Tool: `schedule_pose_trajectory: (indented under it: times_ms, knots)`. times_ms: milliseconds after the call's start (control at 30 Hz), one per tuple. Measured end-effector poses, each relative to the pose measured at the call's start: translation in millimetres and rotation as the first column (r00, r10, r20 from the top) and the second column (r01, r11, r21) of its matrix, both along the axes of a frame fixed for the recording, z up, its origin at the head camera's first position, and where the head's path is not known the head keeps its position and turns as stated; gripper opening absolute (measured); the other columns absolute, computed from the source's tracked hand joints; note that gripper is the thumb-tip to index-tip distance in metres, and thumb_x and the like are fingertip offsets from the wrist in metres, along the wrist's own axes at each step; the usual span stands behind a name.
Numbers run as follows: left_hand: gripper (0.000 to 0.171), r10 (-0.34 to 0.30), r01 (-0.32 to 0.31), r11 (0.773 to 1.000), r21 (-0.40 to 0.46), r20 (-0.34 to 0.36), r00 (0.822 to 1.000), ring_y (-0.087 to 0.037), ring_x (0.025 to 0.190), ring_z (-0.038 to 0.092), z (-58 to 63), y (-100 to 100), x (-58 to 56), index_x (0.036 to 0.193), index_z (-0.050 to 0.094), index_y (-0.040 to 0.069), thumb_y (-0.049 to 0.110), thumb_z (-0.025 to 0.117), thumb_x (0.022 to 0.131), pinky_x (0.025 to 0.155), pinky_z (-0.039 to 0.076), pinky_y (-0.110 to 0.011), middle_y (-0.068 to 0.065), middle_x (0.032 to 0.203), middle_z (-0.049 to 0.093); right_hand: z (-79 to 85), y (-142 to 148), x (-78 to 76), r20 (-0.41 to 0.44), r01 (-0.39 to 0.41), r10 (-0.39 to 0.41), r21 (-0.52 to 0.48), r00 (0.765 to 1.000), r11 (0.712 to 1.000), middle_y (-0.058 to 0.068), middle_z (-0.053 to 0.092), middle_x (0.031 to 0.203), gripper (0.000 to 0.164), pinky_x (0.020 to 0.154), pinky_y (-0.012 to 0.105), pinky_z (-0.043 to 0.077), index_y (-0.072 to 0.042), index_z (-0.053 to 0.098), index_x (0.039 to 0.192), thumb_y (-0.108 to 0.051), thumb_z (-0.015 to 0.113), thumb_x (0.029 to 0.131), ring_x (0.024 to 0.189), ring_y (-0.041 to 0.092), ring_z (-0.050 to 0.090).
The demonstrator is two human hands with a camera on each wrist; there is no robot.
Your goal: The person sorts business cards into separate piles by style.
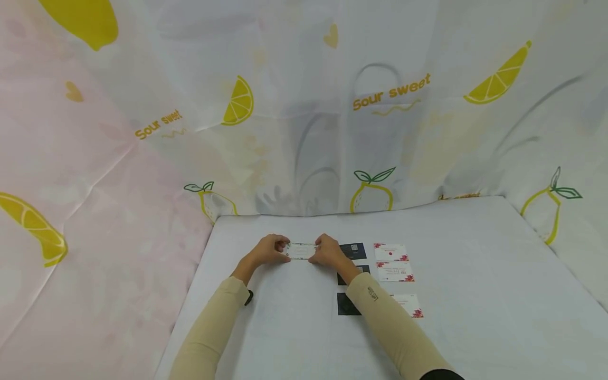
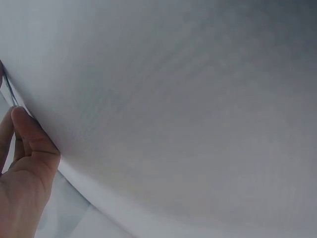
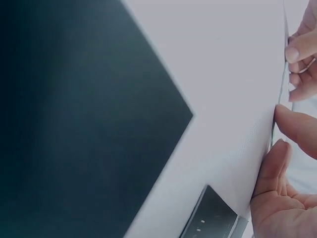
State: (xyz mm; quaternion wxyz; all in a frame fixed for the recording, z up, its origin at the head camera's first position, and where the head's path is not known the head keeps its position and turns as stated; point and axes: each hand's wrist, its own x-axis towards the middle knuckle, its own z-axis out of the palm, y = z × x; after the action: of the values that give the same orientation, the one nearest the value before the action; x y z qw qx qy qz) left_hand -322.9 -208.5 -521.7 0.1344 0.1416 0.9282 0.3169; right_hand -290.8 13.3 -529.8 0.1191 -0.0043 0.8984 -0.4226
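Observation:
A small white card (image 1: 301, 251) with a printed floral border lies between my two hands, over the far part of the table. My left hand (image 1: 269, 250) pinches its left end. At the right end, my right hand (image 1: 330, 253) holds it between thumb and fingers. Seen from the right wrist, the card is nearly edge-on, with the fingers of both hands along it. Just right of my right hand is a dark card (image 1: 355, 251), partly covered by that hand. Two more dark cards, a middle one (image 1: 363, 269) and a nearer one (image 1: 349, 304), are partly hidden by my right arm.
Right of the dark cards runs a column of white cards with red flowers: a far one (image 1: 390, 252), a middle one (image 1: 394, 272) and a near one (image 1: 407, 304), partly under my sleeve. A lemon-print cloth (image 1: 285, 132) hangs behind the white table (image 1: 489, 295).

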Motion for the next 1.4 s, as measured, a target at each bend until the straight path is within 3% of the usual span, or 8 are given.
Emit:
schedule_pose_trajectory:
  times_ms: [267, 500, 700, 900, 1133, 1267, 1400]
  knots:
    - [0.052, -0.002, 0.002, 1.0, -0.013, 0.006, 1.0, -0.014, 0.085, 0.052, -0.5, 1, -0.9, 0.121, 0.067, 0.005, 0.014, 0.088, 0.074, 0.077, 0.043, -0.027, -0.003, 0.095, 0.058, 5.3, 2, 2.7, 0.001, -0.012, 0.012, -0.001, 1.0, 1.0, 0.007, 0.058, 0.093, 0.053, 0.076, 0.034, 0.046, 0.0, 0.056, 0.117, -0.018, 0.084, 0.075, 0.082, 0.02, 0.052]
    - [0.062, -0.002, 0.002, 0.999, 0.041, 0.013, 1.0, -0.015, 0.085, 0.054, -1.8, -2, -0.4, 0.128, 0.062, 0.004, 0.017, 0.088, 0.073, 0.077, 0.045, -0.028, -0.005, 0.098, 0.06, 1.3, 2, 2.1, -0.002, 0.0, 0.0, 0.006, 1.0, 1.0, 0.007, 0.057, 0.095, 0.063, 0.082, 0.035, 0.046, -0.002, 0.051, 0.122, -0.025, 0.086, 0.075, 0.085, 0.02, 0.052]
    - [0.061, -0.003, 0.002, 0.999, 0.043, 0.026, 1.0, -0.015, 0.087, 0.053, -0.3, -3, 4.5, 0.129, 0.061, 0.004, 0.019, 0.086, 0.076, 0.078, 0.045, -0.029, -0.006, 0.1, 0.06, 4.9, 4, 5.5, 0.003, -0.041, 0.041, -0.001, 0.999, 0.999, 0.007, 0.059, 0.095, 0.062, 0.079, 0.035, 0.046, -0.003, 0.05, 0.122, -0.023, 0.086, 0.075, 0.084, 0.02, 0.053]
    - [0.058, -0.042, 0.042, 0.999, 0.008, -0.04, 0.998, -0.016, 0.084, 0.053, 1.0, -2, 10.7, 0.13, 0.06, 0.005, 0.024, 0.083, 0.08, 0.076, 0.045, -0.03, -0.007, 0.1, 0.06, 8.5, 6, 13.5, -0.022, -0.152, 0.151, -0.05, 0.988, 0.987, 0.007, 0.062, 0.098, 0.065, 0.075, 0.032, 0.046, -0.005, 0.049, 0.126, -0.021, 0.087, 0.075, 0.081, 0.018, 0.056]
    - [0.061, -0.116, 0.116, 0.993, -0.009, -0.151, 0.982, -0.02, 0.091, 0.06, 8.0, -3, 29.0, 0.132, 0.059, 0.004, 0.029, 0.082, 0.081, 0.078, 0.052, -0.035, -0.015, 0.109, 0.061, 14.4, 17, 38.5, -0.145, -0.326, 0.311, -0.095, 0.939, 0.941, 0.011, 0.063, 0.105, 0.064, 0.076, 0.031, 0.051, -0.003, 0.052, 0.129, -0.02, 0.085, 0.078, 0.085, 0.014, 0.06]
    - [0.062, -0.169, 0.179, 0.983, 0.029, -0.22, 0.961, -0.021, 0.089, 0.062, 18.5, 7, 41.5, 0.132, 0.058, 0.002, 0.029, 0.081, 0.082, 0.08, 0.053, -0.038, -0.02, 0.112, 0.06, 16.1, 37, 45.4, -0.162, -0.34, 0.324, -0.086, 0.932, 0.936, 0.012, 0.063, 0.111, 0.058, 0.079, 0.033, 0.053, -0.005, 0.055, 0.128, -0.018, 0.084, 0.079, 0.091, 0.015, 0.062]
    - [0.063, -0.227, 0.246, 0.967, 0.059, -0.226, 0.947, -0.019, 0.088, 0.063, 25.7, 20, 50.4, 0.134, 0.056, 0.003, 0.03, 0.081, 0.083, 0.08, 0.055, -0.039, -0.022, 0.116, 0.059, 24.2, 59, 49.0, -0.179, -0.335, 0.317, -0.082, 0.931, 0.939, 0.014, 0.063, 0.117, 0.056, 0.081, 0.034, 0.053, -0.006, 0.057, 0.129, -0.017, 0.082, 0.08, 0.093, 0.016, 0.063]
